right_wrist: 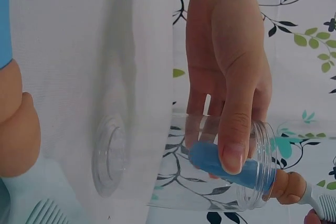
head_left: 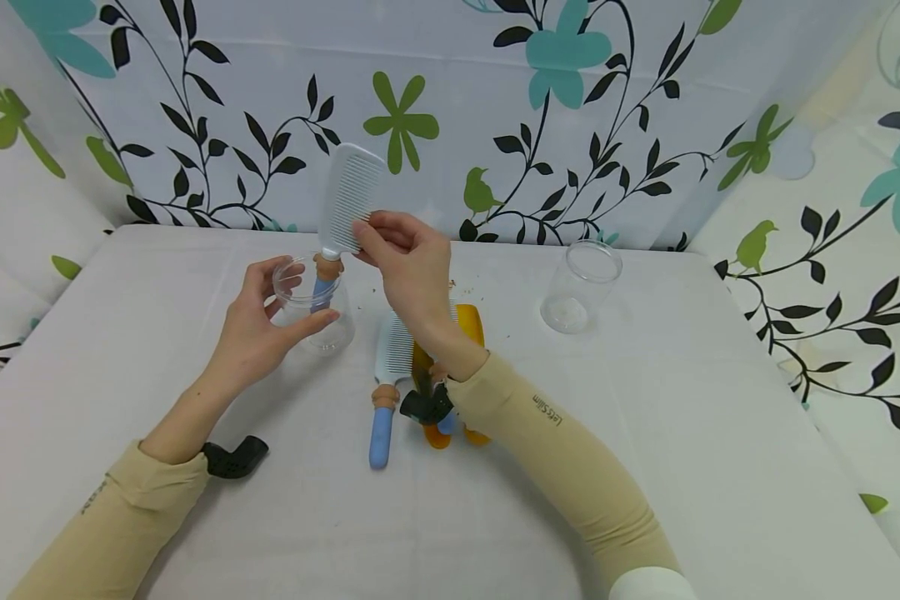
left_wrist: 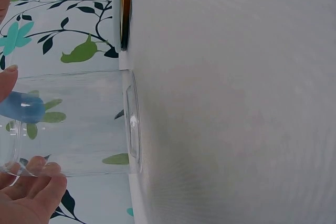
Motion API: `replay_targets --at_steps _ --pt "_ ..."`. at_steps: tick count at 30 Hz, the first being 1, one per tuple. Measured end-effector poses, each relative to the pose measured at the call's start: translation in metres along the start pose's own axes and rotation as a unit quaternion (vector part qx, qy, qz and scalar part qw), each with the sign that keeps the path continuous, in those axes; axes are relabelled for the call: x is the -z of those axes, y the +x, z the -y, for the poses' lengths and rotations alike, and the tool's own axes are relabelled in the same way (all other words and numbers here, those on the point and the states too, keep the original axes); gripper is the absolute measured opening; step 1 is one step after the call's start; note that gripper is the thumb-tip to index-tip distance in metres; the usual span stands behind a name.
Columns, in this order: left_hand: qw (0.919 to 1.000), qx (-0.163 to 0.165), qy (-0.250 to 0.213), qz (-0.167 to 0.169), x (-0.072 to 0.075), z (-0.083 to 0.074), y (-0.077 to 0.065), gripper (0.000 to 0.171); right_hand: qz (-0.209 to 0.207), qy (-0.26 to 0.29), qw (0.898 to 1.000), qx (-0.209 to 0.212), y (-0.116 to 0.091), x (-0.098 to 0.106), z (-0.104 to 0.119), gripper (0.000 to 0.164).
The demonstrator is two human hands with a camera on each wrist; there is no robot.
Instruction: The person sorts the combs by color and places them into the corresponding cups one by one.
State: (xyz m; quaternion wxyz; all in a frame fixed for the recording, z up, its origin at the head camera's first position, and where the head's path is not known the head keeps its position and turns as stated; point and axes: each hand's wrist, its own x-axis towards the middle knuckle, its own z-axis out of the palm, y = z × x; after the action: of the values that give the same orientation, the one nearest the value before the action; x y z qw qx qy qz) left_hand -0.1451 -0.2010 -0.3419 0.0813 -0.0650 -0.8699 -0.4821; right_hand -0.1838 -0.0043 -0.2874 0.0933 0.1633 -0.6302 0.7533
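Pinching the pale, fine-toothed comb (head_left: 341,196), the right hand (head_left: 416,262) holds its smooth blue handle (right_wrist: 205,155) inside the clear, thread-rimmed jar (head_left: 335,340); the left hand (head_left: 257,329) grips that cylinder! Combs (head_left: 394,354) bunch at four o'clock from it; at three, near the far table edge (head_left: 667,254), a second jar (head_left: 579,292) stands with open white tabletop (head_left: 667,425) at its five.

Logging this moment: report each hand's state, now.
Left hand: closed, holding a clear jar near its rim.
Right hand: closed, pinching a pale comb by its toothed head.
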Motion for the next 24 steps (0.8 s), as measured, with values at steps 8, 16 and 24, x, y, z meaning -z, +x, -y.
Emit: replay_targets --at_steps 8,16,24 --pt "1.0000 -0.005 -0.003 0.000 -0.0003 0.0002 -0.0011 0.090 0.039 -0.028 0.999 0.006 -0.0027 -0.0049 -0.0034 0.022" --pt "1.0000 -0.007 -0.007 0.001 -0.0001 0.0006 -0.0012 0.091 0.056 -0.065 0.996 0.013 -0.0051 -0.0075 -0.0039 0.022" --pt "1.0000 -0.006 -0.006 0.001 -0.0001 0.0013 -0.0011 0.091 0.068 -0.074 0.995 0.019 -0.0040 -0.0089 -0.0030 0.021"
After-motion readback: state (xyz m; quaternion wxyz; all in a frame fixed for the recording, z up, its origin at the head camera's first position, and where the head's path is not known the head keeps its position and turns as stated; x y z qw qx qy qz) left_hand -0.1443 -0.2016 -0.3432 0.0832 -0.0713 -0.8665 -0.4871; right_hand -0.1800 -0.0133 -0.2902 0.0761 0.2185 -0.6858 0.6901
